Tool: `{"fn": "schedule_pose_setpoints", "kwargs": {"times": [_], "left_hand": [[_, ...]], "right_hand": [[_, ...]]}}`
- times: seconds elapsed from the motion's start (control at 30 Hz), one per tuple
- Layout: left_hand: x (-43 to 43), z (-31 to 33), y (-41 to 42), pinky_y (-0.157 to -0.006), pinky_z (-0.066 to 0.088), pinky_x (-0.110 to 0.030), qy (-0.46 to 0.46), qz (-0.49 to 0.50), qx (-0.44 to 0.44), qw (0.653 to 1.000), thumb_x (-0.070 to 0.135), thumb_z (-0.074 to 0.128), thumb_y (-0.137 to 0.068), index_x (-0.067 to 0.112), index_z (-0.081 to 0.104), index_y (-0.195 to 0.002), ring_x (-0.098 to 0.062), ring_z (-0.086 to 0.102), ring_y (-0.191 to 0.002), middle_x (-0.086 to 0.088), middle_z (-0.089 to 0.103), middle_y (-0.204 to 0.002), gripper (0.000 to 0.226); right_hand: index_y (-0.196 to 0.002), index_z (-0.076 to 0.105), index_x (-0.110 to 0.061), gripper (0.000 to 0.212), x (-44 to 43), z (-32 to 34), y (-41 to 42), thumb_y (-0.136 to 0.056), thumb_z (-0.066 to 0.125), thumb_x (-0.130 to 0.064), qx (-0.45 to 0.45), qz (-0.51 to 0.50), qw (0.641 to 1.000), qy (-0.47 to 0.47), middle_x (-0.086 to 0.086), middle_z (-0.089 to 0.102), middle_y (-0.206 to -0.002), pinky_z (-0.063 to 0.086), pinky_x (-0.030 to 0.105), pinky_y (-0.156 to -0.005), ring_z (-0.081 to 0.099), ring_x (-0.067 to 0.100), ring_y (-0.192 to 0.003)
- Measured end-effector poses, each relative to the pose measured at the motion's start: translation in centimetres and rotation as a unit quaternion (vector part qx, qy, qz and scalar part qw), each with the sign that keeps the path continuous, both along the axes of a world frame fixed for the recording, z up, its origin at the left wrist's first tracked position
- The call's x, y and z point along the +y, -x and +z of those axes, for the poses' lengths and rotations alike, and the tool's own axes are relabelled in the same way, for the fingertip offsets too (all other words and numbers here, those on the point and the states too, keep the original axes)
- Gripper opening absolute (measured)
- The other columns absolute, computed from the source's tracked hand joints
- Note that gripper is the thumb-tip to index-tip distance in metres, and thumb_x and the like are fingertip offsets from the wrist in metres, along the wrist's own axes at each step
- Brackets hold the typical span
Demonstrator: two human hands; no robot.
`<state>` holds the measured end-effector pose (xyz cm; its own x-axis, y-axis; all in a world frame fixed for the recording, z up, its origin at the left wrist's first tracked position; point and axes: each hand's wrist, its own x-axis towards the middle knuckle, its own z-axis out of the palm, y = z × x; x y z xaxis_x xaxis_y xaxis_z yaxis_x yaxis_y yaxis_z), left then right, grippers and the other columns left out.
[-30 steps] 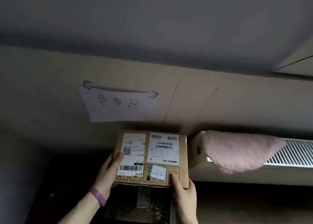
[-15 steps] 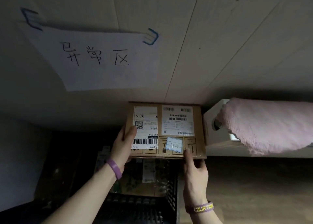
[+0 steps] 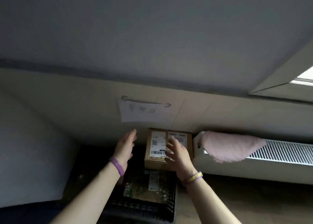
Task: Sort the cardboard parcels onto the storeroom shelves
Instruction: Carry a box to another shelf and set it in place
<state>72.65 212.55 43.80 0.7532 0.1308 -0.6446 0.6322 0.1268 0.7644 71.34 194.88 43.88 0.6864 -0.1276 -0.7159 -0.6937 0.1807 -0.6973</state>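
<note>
Both arms reaching fwd. Left hand (image 3: 126, 145) hanging in the air w/ fingers straight, gripping nothing, just left of the parcel (image 3: 168, 149). Right hand (image 3: 177, 153) spreading loose fingers in front of the parcel's labelled face; contact unclear. Brown cardboard parcel w/ white barcode labels is sitting above a black crate (image 3: 144, 205), beside the radiator (image 3: 277, 153), under a paper sign (image 3: 144, 111).

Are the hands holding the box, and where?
No. Both hands are open: the left hand is apart from the box; the right hand is in front of it, fingers spread, gripping nothing.
</note>
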Motion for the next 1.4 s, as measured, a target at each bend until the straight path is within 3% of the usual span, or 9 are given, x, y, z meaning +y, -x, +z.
{"fn": "schedule_pose_setpoints", "kwargs": {"times": [0.1, 0.27, 0.4, 0.57, 0.63, 0.8, 0.9, 1.2, 1.4], "left_hand": [[1.3, 6.0, 1.3, -0.104, 0.030, -0.045, 0.004, -0.003, -0.021, 1.000, 0.051, 0.043, -0.094, 0.035, 0.047, -0.123, -0.021, 0.044, -0.130, 0.004, 0.051, -0.141, 0.033], [3.5, 14.5, 3.6, -0.101, 0.029, -0.044, 0.002, 0.009, -0.053, 0.999, 0.053, 0.041, -0.093, 0.034, 0.046, -0.129, -0.022, 0.043, -0.130, 0.005, 0.048, -0.142, 0.041], [5.3, 20.4, 6.9, -0.095, 0.032, -0.043, -0.012, 0.081, -0.098, 0.992, 0.050, 0.047, -0.092, 0.037, 0.049, -0.114, -0.019, 0.049, -0.117, 0.006, 0.054, -0.137, 0.027], [6.8, 24.7, 13.7, -0.096, 0.032, -0.043, -0.036, 0.181, -0.144, 0.972, 0.050, 0.047, -0.091, 0.037, 0.051, -0.123, -0.016, 0.050, -0.112, 0.009, 0.057, -0.133, 0.035], [7.0, 25.3, 17.8, -0.100, 0.032, -0.045, -0.048, 0.233, -0.154, 0.959, 0.050, 0.047, -0.090, 0.035, 0.050, -0.130, -0.016, 0.050, -0.114, 0.009, 0.057, -0.133, 0.042], [6.9, 26.5, 28.3, -0.102, 0.035, -0.045, -0.073, 0.331, -0.169, 0.925, 0.050, 0.050, -0.090, 0.034, 0.055, -0.124, -0.015, 0.053, -0.117, 0.011, 0.060, -0.128, 0.039], [6.4, 27.1, 35.3, -0.101, 0.036, -0.043, -0.091, 0.373, -0.174, 0.907, 0.053, 0.051, -0.089, 0.041, 0.058, -0.107, -0.012, 0.052, -0.117, 0.015, 0.061, -0.121, 0.022], [6.7, 28.4, 57.8, -0.099, 0.036, -0.039, -0.162, 0.531, -0.163, 0.816, 0.056, 0.047, -0.090, 0.049, 0.054, -0.101, -0.011, 0.047, -0.120, 0.015, 0.056, -0.127, 0.015], [6.3, 28.8, 74.8, -0.097, 0.035, -0.038, -0.185, 0.632, -0.160, 0.735, 0.061, 0.050, -0.079, 0.045, 0.048, -0.121, -0.011, 0.047, -0.120, 0.014, 0.053, -0.131, 0.045]], "right_hand": [[-0.128, 0.056, -0.016, 0.044, 1.4, 6.2, -1.2, -0.096, 0.050, -0.046, -0.035, 0.024, 0.999, 0.008, 0.002, 0.059, -0.124, 0.046, 0.030, -0.074, 0.058, 0.021, -0.098], [-0.119, 0.057, -0.018, 0.035, 3.4, 15.0, -1.5, -0.095, 0.050, -0.044, -0.105, 0.074, 0.992, 0.019, 0.004, 0.058, -0.126, 0.046, 0.033, -0.076, 0.057, 0.026, -0.103], [-0.113, 0.057, -0.021, 0.031, 5.2, 20.1, -0.2, -0.094, 0.051, -0.045, -0.154, 0.132, 0.979, 0.009, 0.005, 0.058, -0.128, 0.046, 0.036, -0.085, 0.056, 0.029, -0.118], [-0.096, 0.060, -0.029, 0.020, 7.9, 24.2, 3.9, -0.092, 0.054, -0.047, -0.221, 0.244, 0.944, -0.001, 0.003, 0.059, -0.127, 0.046, 0.039, -0.095, 0.056, 0.025, -0.117], [-0.101, 0.061, -0.033, 0.018, 9.1, 24.8, 6.5, -0.092, 0.054, -0.047, -0.245, 0.299, 0.922, -0.015, -0.004, 0.059, -0.126, 0.045, 0.038, -0.095, 0.056, 0.021, -0.114], [-0.140, 0.048, -0.027, 0.052, 12.4, 25.7, 14.6, -0.093, 0.055, -0.046, -0.301, 0.412, 0.858, -0.054, -0.012, 0.051, -0.140, 0.044, 0.034, -0.098, 0.048, 0.015, -0.128], [-0.141, 0.048, -0.026, 0.065, 14.7, 26.5, 20.8, -0.083, 0.060, -0.052, -0.304, 0.469, 0.824, -0.088, -0.010, 0.049, -0.144, 0.035, 0.040, -0.114, 0.045, 0.015, -0.132], [-0.143, 0.046, -0.026, 0.055, 22.0, 28.8, 40.3, -0.092, 0.057, -0.044, -0.297, 0.641, 0.692, -0.150, -0.006, 0.049, -0.144, 0.033, 0.042, -0.115, 0.044, 0.013, -0.132], [-0.143, 0.044, -0.021, 0.054, 24.9, 29.7, 57.1, -0.094, 0.058, -0.038, -0.270, 0.725, 0.603, -0.194, -0.005, 0.051, -0.142, 0.035, 0.031, -0.106, 0.047, 0.011, -0.125]]}}
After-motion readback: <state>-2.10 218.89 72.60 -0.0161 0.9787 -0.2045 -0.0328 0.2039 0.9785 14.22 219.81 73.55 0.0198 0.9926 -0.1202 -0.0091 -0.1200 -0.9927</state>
